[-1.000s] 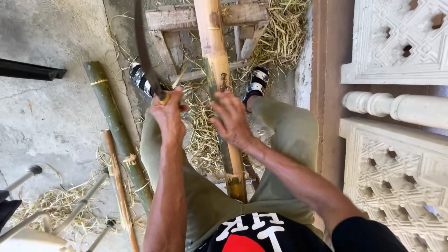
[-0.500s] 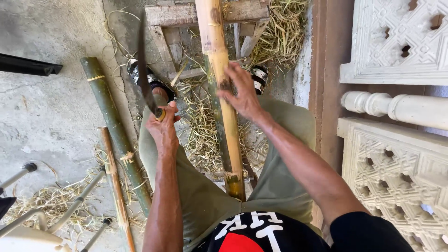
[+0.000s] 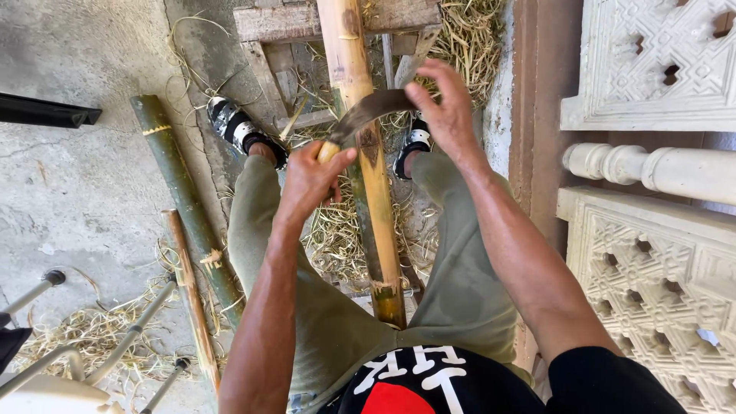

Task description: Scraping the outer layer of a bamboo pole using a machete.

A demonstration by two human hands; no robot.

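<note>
A long yellow bamboo pole (image 3: 366,146) runs from between my knees up to a wooden trestle (image 3: 291,23). My left hand (image 3: 310,180) grips the wooden handle of a curved dark blade (image 3: 368,109) that lies across the pole. My right hand (image 3: 445,103) pinches the blade's far tip, to the right of the pole. Part of the pole's skin is scraped, showing a dark patch under the blade.
A green bamboo pole (image 3: 184,199) and a thinner brown stick (image 3: 188,291) lie on the concrete at left. Bamboo shavings (image 3: 337,238) litter the ground by my sandalled feet. Carved white stone panels (image 3: 652,261) and a baluster (image 3: 652,169) stand at right. Metal chair legs (image 3: 115,345) sit at lower left.
My left hand has swung the blade from the left of the pole to across it. My right hand left the pole and took hold of the blade's tip.
</note>
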